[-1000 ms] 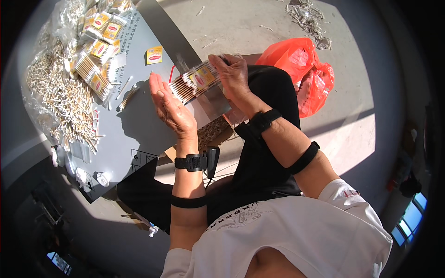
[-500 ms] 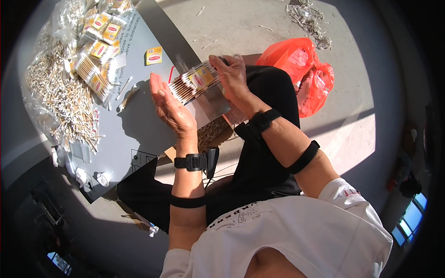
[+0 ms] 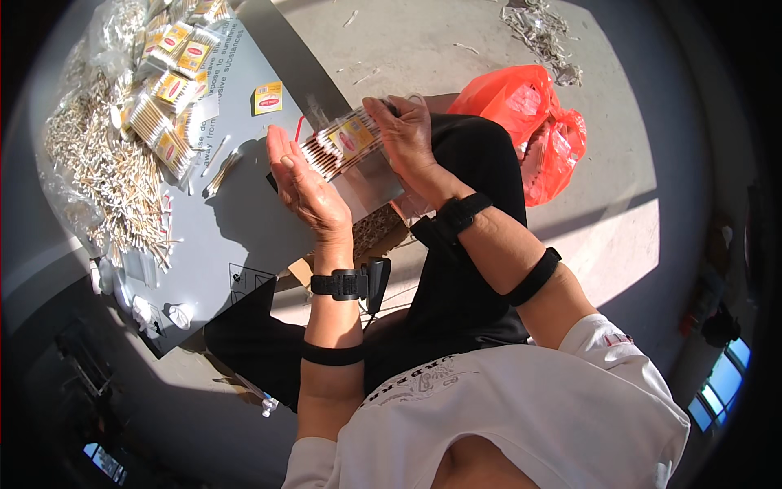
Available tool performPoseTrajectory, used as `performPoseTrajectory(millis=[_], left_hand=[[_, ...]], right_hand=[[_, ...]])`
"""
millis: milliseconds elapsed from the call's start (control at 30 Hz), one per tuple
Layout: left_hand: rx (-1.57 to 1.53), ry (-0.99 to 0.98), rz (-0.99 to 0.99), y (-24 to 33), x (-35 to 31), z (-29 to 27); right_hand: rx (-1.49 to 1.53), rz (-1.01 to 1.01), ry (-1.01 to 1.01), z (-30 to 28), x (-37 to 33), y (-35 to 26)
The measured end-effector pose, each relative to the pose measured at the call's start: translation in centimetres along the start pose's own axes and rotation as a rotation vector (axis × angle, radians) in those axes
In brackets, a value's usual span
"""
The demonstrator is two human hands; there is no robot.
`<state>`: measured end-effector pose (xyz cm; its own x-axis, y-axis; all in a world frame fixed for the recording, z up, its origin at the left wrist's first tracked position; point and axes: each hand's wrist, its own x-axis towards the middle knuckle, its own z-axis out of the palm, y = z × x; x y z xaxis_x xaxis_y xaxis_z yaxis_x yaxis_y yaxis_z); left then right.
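A clear plastic pack of cotton swabs with a yellow card label is held up over the table's near right edge. My right hand grips its right end, thumb on top. At the other end my left hand is stretched out flat, fingers together and palm toward the swab tips; whether it touches them I cannot tell. A loose yellow label card lies on the grey table beyond my left fingertips. Left of it are several loose swabs.
On the left of the table lie a heap of loose swabs in clear plastic and a pile of filled packs. A red plastic bag stands right of my knee. Scraps litter the floor. A cardboard box sits below my hands.
My left hand has shifted slightly right, closer in against the swab tips. The pack stays in my right hand, nearly in place.
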<state>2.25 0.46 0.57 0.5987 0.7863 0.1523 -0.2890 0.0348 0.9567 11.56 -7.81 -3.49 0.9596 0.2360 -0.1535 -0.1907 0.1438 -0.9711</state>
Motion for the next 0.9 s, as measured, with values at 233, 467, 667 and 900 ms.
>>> performPoseTrajectory(millis=[233,467,667,900], left_hand=[[0.022,0.022,0.002,0.0,-0.1,0.7],[-0.02,0.001,-0.007,-0.5,0.0,1.3],[-0.037,0.006,0.004,-0.8,0.0,1.7],[-0.113,0.051,-0.021,-0.7,0.0,2.1]], right_hand=[[-0.041,-0.003,0.011,-0.1,-0.1,0.0],[-0.082,-0.056,0.025,0.1,-0.1,-0.2],[-0.006,-0.038,0.014,0.3,-0.3,-0.6],[-0.018,-0.036,0.014,0.3,-0.5,-0.9]])
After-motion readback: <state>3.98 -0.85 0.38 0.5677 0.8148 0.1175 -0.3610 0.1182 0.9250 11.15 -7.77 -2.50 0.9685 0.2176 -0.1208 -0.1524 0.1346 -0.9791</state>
